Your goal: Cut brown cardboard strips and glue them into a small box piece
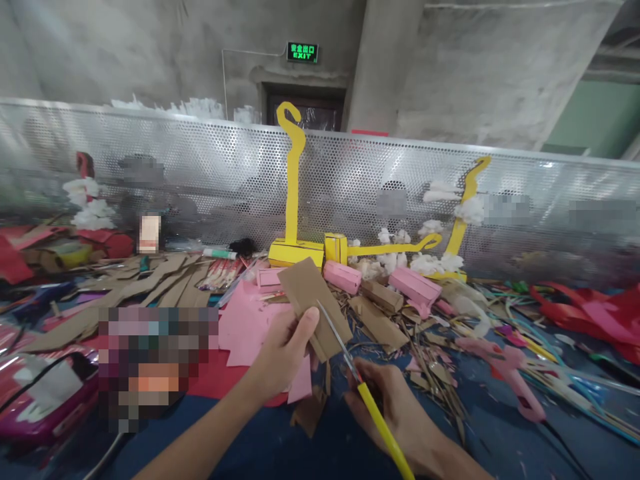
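A flat rectangle of brown cardboard (315, 293) is tilted up in front of me, its lower part pinched between the thumb and fingers of my left hand (285, 340). My right hand (400, 410) grips a pair of scissors (381, 420) with yellow handles and metal blades. The blades lie across the lower right part of the cardboard, their tip beside my left thumb; whether they touch it I cannot tell. Below the cardboard are pink paper sheets (245, 327) and a brown scrap (311, 410) on the blue tabletop.
Yellow hooked paper shapes (292, 180) stand against a perforated metal screen (210, 160). Pink paper-covered blocks (415, 287) and cardboard offcuts (380, 323) lie ahead. A pink glue gun (510, 370) rests at the right, cardboard strips (165, 280) at the left.
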{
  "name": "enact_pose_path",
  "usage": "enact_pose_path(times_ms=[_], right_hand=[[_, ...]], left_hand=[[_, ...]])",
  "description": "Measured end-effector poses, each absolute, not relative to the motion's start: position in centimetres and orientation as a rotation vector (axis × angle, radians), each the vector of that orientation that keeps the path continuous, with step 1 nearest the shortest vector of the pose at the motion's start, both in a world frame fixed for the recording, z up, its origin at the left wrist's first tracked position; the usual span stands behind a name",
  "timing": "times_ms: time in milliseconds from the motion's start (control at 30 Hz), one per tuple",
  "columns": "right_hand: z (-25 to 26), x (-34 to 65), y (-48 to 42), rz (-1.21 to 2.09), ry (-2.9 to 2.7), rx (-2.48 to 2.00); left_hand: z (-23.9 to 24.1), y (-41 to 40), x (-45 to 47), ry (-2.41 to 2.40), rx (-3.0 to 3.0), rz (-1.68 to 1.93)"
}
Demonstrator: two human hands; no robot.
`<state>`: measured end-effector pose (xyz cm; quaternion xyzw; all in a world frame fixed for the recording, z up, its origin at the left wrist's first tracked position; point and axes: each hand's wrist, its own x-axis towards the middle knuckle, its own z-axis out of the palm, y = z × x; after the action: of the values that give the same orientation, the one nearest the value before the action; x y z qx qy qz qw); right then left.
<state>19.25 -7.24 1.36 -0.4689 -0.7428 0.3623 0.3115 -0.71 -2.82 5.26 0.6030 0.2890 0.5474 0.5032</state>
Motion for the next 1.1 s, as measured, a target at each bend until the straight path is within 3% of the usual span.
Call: enact_pose_path(times_ms=[200, 367, 600, 867, 967, 1100], right_hand=[[2.0, 18.9, -6.7, 0.914, -1.935, -1.185], [2.3, 19.1, -5.3, 0.454, -1.863, -1.262], [2.0, 18.6, -6.0, 1.163, -1.733, -1.232], [3.0, 18.9, -6.3, 1.157, -1.81, -1.28], [2.6, 19.2, -6.3, 1.027, -1.858, -1.34], [2.6, 19.0, -5.9, 0.996, -1.784, -1.259]], left_hand=[[5.6, -2.3, -0.9, 0.715, 1.533, 1.404], [5.6, -2.1, -1.0, 0.723, 1.58, 1.439], [5.2, -1.5, -1.0, 0.777, 1.552, 1.476], [4.9, -0.4, -1.4, 0.884, 1.373, 1.57], [5.9, 1.1, -3.3, 0.892, 1.091, 1.93], [6.6, 1.6, -4.6, 0.964, 1.319, 1.972]])
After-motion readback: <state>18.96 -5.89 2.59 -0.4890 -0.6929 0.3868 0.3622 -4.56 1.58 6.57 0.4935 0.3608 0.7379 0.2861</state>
